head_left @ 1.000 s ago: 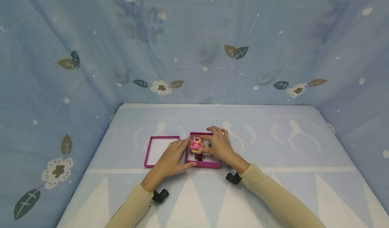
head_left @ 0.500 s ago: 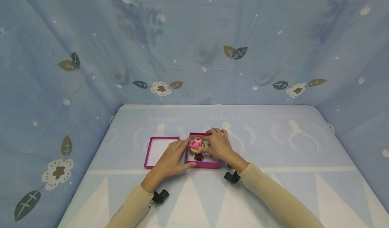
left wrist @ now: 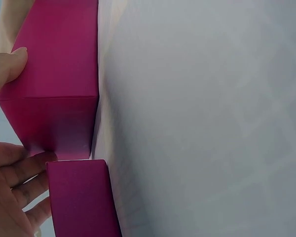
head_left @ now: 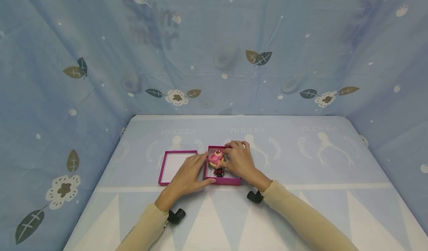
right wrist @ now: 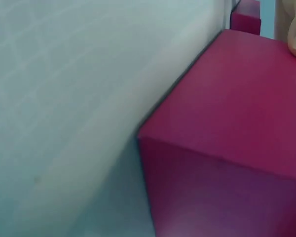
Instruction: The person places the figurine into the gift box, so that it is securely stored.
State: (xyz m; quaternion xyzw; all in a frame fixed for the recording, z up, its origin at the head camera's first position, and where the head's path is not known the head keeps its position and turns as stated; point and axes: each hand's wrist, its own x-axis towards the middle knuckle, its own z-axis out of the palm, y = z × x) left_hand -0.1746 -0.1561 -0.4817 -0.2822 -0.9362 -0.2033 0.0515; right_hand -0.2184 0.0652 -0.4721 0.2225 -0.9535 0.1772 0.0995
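Observation:
A magenta open box (head_left: 230, 182) with a pale inside stands on the table between the hands. In it lie a pink bear figurine (head_left: 216, 155) with a yellow lower part and, nearer the front wall, a small figure (head_left: 219, 172) in red and black. My right hand (head_left: 241, 161) reaches over the box's right side and pinches the bear between thumb and index finger. With its thumb on the front wall and its fingers along the left side, my left hand (head_left: 188, 175) grips the box corner. The left wrist view shows that thumb (left wrist: 17, 64) on the magenta wall.
Left of the box lies the shallow magenta lid (head_left: 181, 152), white inside up, partly behind the left hand. A patterned blue-and-white cloth (head_left: 301, 158) covers the table. Blue curtains (head_left: 214, 39) hang behind and at both sides.
My right hand and the bear have shifted very slightly inside the box. The left hand, the box and the lid stay in place.

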